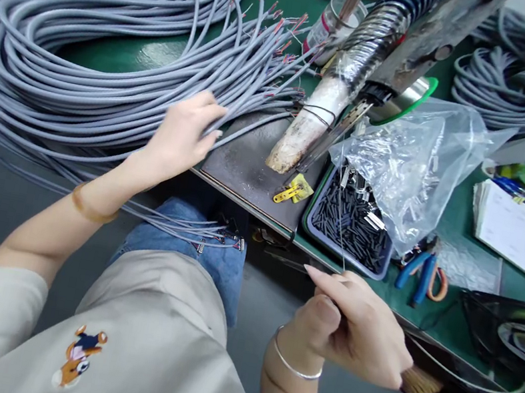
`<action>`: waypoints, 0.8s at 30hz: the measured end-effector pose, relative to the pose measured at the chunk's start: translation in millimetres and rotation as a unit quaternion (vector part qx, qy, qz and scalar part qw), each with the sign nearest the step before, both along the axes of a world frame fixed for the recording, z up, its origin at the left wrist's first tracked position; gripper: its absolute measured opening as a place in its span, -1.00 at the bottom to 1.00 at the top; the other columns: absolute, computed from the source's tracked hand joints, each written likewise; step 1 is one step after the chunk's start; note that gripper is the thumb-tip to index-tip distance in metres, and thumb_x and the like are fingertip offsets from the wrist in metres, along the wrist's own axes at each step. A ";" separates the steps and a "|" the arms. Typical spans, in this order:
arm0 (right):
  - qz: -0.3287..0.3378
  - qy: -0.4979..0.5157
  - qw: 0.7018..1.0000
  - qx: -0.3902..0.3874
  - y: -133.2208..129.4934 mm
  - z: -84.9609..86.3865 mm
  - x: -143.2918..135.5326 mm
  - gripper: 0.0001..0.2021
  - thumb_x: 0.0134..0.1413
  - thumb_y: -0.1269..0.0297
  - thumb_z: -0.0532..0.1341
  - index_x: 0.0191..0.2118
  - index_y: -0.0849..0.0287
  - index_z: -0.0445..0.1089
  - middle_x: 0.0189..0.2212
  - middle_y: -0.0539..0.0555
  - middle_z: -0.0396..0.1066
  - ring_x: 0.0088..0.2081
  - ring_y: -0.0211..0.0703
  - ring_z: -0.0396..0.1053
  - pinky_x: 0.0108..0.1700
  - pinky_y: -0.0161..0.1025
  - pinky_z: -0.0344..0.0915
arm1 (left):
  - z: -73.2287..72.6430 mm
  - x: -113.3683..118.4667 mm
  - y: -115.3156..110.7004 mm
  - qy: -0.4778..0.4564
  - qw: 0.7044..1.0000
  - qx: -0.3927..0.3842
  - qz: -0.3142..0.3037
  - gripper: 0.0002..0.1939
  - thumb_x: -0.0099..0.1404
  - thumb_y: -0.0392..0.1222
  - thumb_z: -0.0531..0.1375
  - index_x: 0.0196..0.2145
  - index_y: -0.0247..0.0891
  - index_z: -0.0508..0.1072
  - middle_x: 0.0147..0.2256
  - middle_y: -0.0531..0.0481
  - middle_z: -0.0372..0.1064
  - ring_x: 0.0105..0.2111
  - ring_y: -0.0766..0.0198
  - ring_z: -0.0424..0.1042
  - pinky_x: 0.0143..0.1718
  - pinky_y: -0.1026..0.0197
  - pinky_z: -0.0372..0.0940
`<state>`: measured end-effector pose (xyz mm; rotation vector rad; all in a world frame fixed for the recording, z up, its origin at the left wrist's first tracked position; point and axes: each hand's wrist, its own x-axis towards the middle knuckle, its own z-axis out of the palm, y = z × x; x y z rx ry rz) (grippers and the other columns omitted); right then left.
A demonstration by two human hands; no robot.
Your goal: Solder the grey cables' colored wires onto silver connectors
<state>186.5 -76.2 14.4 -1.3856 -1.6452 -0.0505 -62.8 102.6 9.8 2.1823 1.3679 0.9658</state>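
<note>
While grey cables [127,98] run under the left hand [183,132], grip unclear, the right hand [361,326] clasps wire [343,259].

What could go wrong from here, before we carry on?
The grey cables at the left hand overlap loosely, so pulling one may drag its neighbours.
The connectors resting on the lap could slide off with a small shift.
The tray of black pieces sits at the table's edge near the right hand; a bump might spill it.

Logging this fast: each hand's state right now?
Left hand: touching grey cables; grip cannot be told.
Right hand: closed, holding a thin wire.
</note>
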 end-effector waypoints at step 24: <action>-0.098 0.244 0.965 -0.019 23.9 11.8 -5.5 -0.78 0.24 0.15 0.29 -0.34 0.14 0.58 -0.59 -0.05 0.40 -0.58 -0.33 0.31 -0.53 -0.34 0.18 | 1.7 74.6 -106.1 -0.389 0.870 -0.278 -0.124 -0.79 0.25 -0.18 0.37 -0.18 -0.29 0.72 -0.25 -0.14 0.67 -0.35 0.27 0.55 -0.36 0.32 0.45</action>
